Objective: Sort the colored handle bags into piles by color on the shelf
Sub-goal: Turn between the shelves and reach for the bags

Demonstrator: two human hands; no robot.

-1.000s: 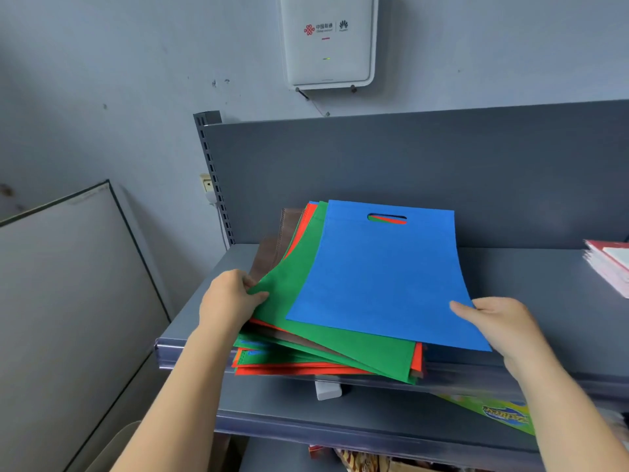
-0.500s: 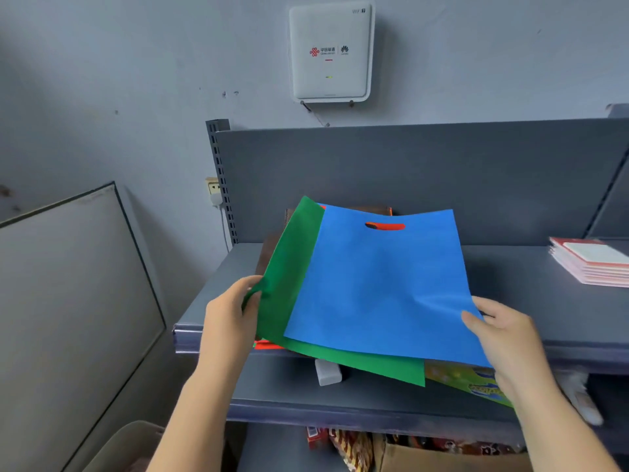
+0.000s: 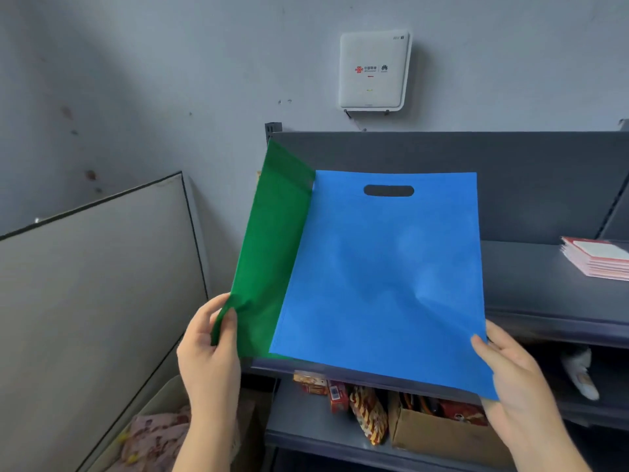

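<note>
A blue handle bag [image 3: 384, 277] is held up in front of the grey shelf [image 3: 531, 287], its cut-out handle at the top. My right hand [image 3: 503, 366] pinches its lower right corner. Behind it and to its left is a green handle bag [image 3: 269, 253], tilted upright. My left hand [image 3: 211, 349] grips the green bag's lower left corner, thumb on the front. The two lifted bags hide the rest of the bag stack on the shelf.
A stack of red and white booklets [image 3: 595, 257] lies on the shelf at the right. Below the shelf, a lower shelf holds a cardboard box [image 3: 442, 434] and snack packets [image 3: 367, 413]. A grey panel [image 3: 95, 301] leans at the left. A white router [image 3: 372, 71] hangs on the wall.
Both hands have lifted the blue and green bags off the stack and raised them toward me. The orange and brown bags are now hidden behind them.
</note>
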